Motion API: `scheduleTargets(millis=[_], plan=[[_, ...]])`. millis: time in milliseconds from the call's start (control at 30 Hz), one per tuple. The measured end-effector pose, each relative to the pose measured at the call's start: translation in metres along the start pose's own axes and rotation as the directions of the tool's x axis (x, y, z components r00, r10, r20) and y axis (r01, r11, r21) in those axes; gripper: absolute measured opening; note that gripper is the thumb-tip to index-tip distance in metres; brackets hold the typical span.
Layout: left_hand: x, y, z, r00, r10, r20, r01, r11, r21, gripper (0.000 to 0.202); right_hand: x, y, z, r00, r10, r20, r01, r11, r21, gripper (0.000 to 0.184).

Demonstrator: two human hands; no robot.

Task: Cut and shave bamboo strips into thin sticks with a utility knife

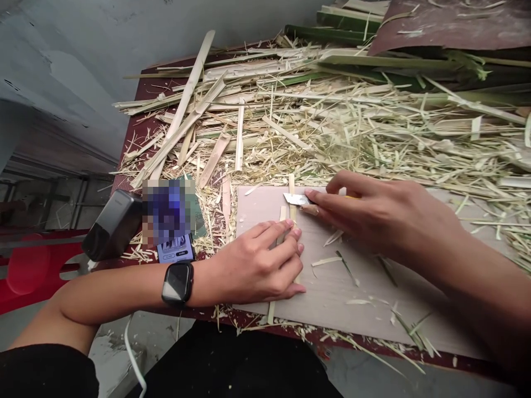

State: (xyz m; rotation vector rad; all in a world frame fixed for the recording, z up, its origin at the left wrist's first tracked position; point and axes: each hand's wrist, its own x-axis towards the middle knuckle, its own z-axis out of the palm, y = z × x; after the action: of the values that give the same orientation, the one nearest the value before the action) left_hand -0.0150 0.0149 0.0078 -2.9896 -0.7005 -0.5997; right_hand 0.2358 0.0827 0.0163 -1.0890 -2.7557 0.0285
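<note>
My left hand (pixel 259 262), with a black smartwatch (pixel 178 282) on the wrist, presses its closed fingers down on a thin bamboo strip (pixel 291 194) that lies on a pale board (pixel 332 287). My right hand (pixel 369 213) grips a small knife; its metal blade (pixel 295 199) touches the strip just beyond my left fingertips. The strip runs away from me and its near end pokes out under my left hand at the board's front edge.
A deep pile of bamboo strips and shavings (pixel 332 110) covers the dark red table (pixel 136 138) behind the board. A phone (pixel 174 232) and a black power bank (pixel 112 224) lie at the left edge. Green bamboo slats (pixel 373 61) lie at the back.
</note>
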Motion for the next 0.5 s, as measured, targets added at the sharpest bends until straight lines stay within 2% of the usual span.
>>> scheduleTargets(millis=[133,300,367,433,500], plan=[[-0.002,-0.001,0.002,1.0,0.002,0.022,-0.002,1.0,-0.012,0.05,0.007,-0.001,0.002,0.997,0.082,-0.001,-0.082,0.996,-0.016,0.045],[0.001,-0.002,-0.005,0.995,-0.036,0.097,0.04,0.998,-0.038,0.053,0.009,0.004,0.004,0.997,0.061,-0.037,-0.061,0.998,-0.003,0.046],[0.005,0.003,-0.017,0.995,-0.075,0.061,0.081,0.99,-0.114,0.048,0.008,0.005,0.004,0.998,0.029,-0.063,-0.031,0.999,-0.036,0.046],[0.01,0.011,-0.035,0.997,-0.079,0.014,0.08,0.957,-0.279,0.045,0.007,0.005,0.005,0.997,-0.006,-0.077,0.001,0.997,-0.074,0.045],[0.012,0.019,-0.055,0.992,-0.029,0.124,0.073,0.927,-0.369,0.052,0.007,0.006,0.005,0.995,-0.024,-0.094,0.015,0.995,-0.094,0.045]])
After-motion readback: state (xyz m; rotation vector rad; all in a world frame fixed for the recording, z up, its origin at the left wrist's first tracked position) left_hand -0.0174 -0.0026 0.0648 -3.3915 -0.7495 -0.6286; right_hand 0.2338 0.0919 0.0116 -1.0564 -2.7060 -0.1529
